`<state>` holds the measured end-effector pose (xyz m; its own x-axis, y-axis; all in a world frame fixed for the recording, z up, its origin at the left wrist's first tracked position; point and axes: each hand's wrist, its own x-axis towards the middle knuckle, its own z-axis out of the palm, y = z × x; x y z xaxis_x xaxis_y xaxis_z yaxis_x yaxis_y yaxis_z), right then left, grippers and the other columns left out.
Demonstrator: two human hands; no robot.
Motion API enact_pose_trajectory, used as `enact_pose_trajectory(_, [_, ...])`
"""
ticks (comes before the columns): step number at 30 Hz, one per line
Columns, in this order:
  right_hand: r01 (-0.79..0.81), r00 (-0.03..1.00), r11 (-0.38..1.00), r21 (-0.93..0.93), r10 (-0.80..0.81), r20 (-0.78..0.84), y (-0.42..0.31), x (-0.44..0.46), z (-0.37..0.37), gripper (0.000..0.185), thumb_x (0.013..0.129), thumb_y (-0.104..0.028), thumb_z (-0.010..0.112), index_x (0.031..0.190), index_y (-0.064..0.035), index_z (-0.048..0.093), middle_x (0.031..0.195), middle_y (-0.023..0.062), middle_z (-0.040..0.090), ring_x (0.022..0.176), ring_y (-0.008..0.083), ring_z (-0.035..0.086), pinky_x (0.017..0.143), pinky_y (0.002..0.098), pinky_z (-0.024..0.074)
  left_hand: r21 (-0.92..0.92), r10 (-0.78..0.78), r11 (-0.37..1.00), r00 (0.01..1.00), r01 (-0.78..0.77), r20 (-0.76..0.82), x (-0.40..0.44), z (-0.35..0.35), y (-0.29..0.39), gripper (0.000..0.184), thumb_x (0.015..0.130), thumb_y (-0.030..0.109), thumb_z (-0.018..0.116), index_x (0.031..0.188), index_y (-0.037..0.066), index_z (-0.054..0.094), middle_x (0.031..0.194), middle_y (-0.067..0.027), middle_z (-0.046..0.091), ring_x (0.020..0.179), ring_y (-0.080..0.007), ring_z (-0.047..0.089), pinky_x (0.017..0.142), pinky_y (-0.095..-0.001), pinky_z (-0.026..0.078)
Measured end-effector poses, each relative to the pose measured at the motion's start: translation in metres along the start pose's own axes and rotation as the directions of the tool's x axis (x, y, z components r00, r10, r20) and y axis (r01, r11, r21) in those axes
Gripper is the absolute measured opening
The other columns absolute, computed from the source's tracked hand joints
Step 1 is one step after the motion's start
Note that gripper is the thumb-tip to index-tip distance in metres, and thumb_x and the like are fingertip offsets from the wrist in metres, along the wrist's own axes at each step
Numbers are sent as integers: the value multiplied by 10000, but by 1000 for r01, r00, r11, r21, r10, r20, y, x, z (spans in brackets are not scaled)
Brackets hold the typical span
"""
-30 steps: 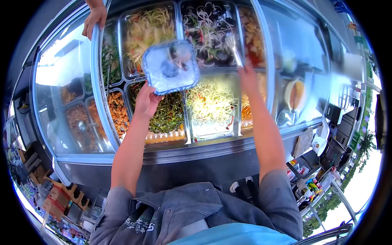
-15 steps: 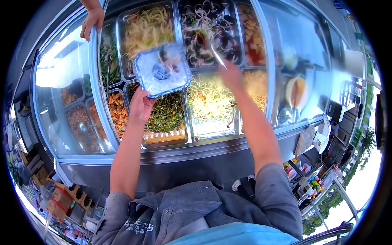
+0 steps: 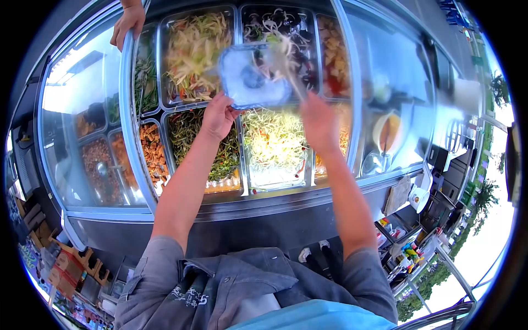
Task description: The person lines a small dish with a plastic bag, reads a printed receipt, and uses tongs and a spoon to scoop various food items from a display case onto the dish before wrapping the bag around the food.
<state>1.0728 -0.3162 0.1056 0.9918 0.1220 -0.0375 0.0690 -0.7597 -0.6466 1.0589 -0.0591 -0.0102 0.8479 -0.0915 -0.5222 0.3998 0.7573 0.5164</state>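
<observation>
My left hand (image 3: 220, 116) grips the near left corner of a blue-rimmed square tray (image 3: 239, 91) that looks lined with clear plastic. The tray is held above the food pans. Some food appears at its far right side, blurred. In my right hand (image 3: 320, 121) is a metal serving utensil (image 3: 297, 85); motion smears its end, and I cannot tell tongs from a spoon. That end is over the right part of the tray. Below are a pan of dark food with white onion strips (image 3: 278, 22), pale shredded vegetables (image 3: 272, 140) and green strips (image 3: 190, 126).
Glass panels (image 3: 91, 126) (image 3: 396, 71) flank the opening of the food case. Another person's hand (image 3: 130, 25) rests on the far left frame. A metal ledge (image 3: 253, 206) runs along the near side. Pans of yellow shreds (image 3: 198, 49) and orange pieces (image 3: 153, 148) sit at left.
My left hand has carried the tray to the right, towards the onion-strip pan. The utensil in my right hand is now over the tray, with food at its end.
</observation>
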Motion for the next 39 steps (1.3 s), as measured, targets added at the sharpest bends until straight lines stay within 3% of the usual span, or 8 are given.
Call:
enact_pose_trajectory(2, [102,993,986,-133,-110,-52,8,-12,25,437,956,-242,677,1351,-62,626,932,150,695,761,362,679,644,471,540,-2,-2,1000,1000,2,19,-6,1,2,416,920,49,507,1331,25,564,1148,-66,702,978,-160,701,875,-329,606])
enact_pose_trajectory(8, [163,984,983,-78,-168,-54,-5,-27,4,480,929,-198,719,1368,-34,613,877,92,661,630,263,650,542,376,511,31,-2,1000,1000,1,20,-29,-15,19,414,932,18,495,1341,10,562,1152,-78,714,971,-178,714,905,-356,594])
enact_pose_trajectory(21, [382,919,863,-329,-317,236,-37,-24,-54,534,954,-285,681,1429,-82,547,938,90,634,627,285,642,534,407,501,6,18,1000,1000,-19,19,-44,-40,25,401,920,35,531,1319,5,561,1147,-85,712,954,-179,715,849,-343,611])
enact_pose_trajectory(27, [-67,965,968,-242,125,229,11,-1,-62,517,964,-337,660,1380,-38,595,947,161,709,813,342,693,762,437,538,59,3,998,999,0,-49,-54,-80,25,413,942,80,533,1350,14,547,1179,-76,699,1004,-178,696,863,-338,595])
enact_pose_trajectory(29, [-1,989,973,-229,34,141,70,10,-38,495,956,-365,670,1319,-29,643,948,174,728,824,361,695,768,453,533,44,25,999,995,-21,-94,-66,-83,28,428,936,87,545,1357,9,542,1190,-72,697,1025,-178,693,880,-344,594])
enact_pose_trajectory(31, [-406,821,896,-178,443,359,83,26,-27,458,943,-373,686,1240,-26,692,956,186,738,867,391,695,796,452,534,46,10,999,999,-8,-52,-78,-95,31,460,926,88,556,1378,6,532,1233,-86,684,1068,-204,690,918,-357,589])
enact_pose_trajectory(35, [-305,914,952,-29,301,273,89,12,37,368,952,-350,652,1176,-66,723,1037,198,742,981,407,695,887,457,532,-7,56,998,983,-58,-175,-96,-66,38,462,910,45,539,1368,-16,537,1244,-113,683,1066,-216,699,907,-355,604])
enact_pose_trajectory(39, [-254,917,939,-233,310,251,68,16,63,345,966,-306,598,1217,-99,714,1100,215,724,1058,422,673,946,495,525,3,43,999,991,-43,-126,-94,-84,30,454,912,53,542,1362,-6,539,1264,-112,679,1082,-219,702,918,-359,609])
